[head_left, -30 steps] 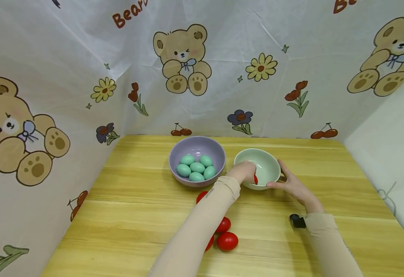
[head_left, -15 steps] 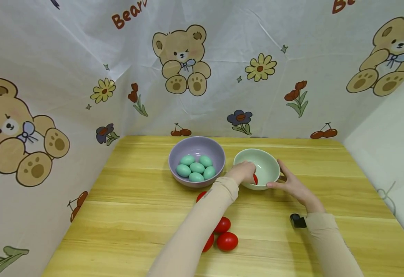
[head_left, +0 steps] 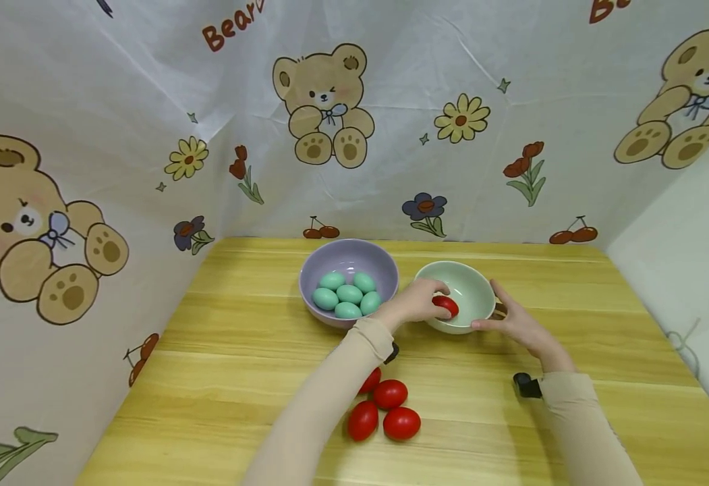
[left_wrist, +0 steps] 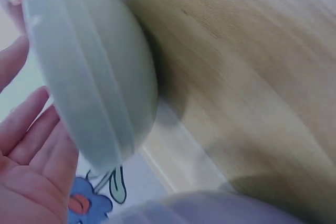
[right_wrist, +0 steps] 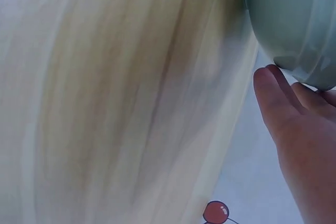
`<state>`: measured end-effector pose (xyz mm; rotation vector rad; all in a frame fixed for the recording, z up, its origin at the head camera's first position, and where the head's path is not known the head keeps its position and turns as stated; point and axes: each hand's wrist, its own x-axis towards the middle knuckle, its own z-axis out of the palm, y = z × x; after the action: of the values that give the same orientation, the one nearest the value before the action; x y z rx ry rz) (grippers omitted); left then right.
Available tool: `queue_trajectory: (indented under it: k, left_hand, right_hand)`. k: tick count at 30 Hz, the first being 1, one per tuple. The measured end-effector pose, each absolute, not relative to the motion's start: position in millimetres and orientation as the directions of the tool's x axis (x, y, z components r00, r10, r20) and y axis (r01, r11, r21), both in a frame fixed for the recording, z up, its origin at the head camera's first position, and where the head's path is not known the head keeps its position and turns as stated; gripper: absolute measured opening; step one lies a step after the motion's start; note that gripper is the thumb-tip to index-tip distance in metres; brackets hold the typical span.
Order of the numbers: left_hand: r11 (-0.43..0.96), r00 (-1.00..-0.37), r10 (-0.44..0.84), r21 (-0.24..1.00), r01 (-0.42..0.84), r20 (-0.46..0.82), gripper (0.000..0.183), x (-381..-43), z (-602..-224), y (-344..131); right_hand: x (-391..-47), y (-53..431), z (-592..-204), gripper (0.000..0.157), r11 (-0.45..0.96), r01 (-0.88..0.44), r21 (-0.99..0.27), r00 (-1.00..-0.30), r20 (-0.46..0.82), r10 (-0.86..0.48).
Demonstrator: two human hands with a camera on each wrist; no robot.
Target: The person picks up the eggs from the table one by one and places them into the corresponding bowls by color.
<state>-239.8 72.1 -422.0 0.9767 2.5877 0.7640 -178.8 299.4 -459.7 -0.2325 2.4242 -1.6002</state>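
My left hand (head_left: 421,300) reaches over the left rim of a light green bowl (head_left: 471,293). Inside lies a red egg (head_left: 446,305), with my loosely spread fingers above it and my thumb below; whether they touch it I cannot tell. In the left wrist view the bowl (left_wrist: 100,77) hides the egg, and the left fingers (left_wrist: 39,137) look straight. My right hand (head_left: 521,327) holds the bowl's right side, thumb in front and fingers round the back. The right wrist view shows those fingertips (right_wrist: 266,80) against the bowl's outer wall (right_wrist: 291,22).
A purple bowl (head_left: 348,253) with several mint-green eggs (head_left: 349,293) stands left of the green bowl. Several red eggs (head_left: 390,394) lie on the wooden table (head_left: 239,405) near my left forearm. Behind the table hangs a bear-print cloth (head_left: 384,189).
My left hand has drawn back left from inside the green bowl, and its fingers have loosened. More of the red egg now shows. My right hand stays on the bowl.
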Motion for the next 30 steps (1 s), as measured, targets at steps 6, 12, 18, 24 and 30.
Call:
queue_trajectory:
  k: [6, 12, 18, 24, 30]
  left_hand:
    - [0.451, -0.745, 0.664, 0.761, 0.466, 0.062, 0.041, -231.4, -419.1, 40.3]
    - [0.270, -0.775, 0.614, 0.884, 0.383, 0.148, 0.039, -218.7, -419.6, 9.6]
    - [0.212, -0.797, 0.571, 0.903, 0.373, 0.195, 0.037, -203.3, -419.1, -23.5]
    - [0.217, -0.807, 0.565, 0.913, 0.347, 0.172, 0.037, -179.3, -406.0, -61.1]
    - [0.211, -0.825, 0.541, 0.923, 0.322, 0.164, 0.037, -171.8, -429.3, -88.0]
  right_hand:
    - [-178.9, 297.9, -454.8, 0.102, 0.418, -0.020, -0.908, -0.962, -0.097, -0.256]
    - [-180.3, 297.1, -452.5, 0.104, 0.446, -0.027, -0.895, -0.960, -0.101, -0.260]
    - [-184.2, 295.8, -456.0, 0.106, 0.452, -0.031, -0.892, -0.958, -0.102, -0.268]
    - [-185.6, 294.6, -459.6, 0.106, 0.456, -0.037, -0.889, -0.959, -0.096, -0.265]
    - [-185.6, 295.4, -461.1, 0.106, 0.473, -0.044, -0.880, -0.962, -0.090, -0.257]
